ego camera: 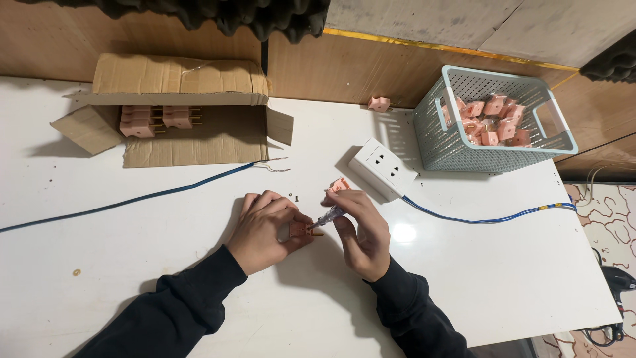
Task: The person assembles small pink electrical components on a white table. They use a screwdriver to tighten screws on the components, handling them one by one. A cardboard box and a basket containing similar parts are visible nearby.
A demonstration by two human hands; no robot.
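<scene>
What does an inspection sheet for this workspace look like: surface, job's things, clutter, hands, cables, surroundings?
Surface: white table, a bright light spot beside the right hand.
Job's things: pink plug in the left hand; small screwdriver in the right hand, tip at the plug.
Clutter: loose pink part, stray plug, tiny screws by the hands.
Hands: both bare, dark sleeves, closed on their things.
Cables: blue cable with bared end; another blue cable from the white socket box.
Surroundings: cardboard box and teal basket holding pink plugs; wooden wall.
</scene>
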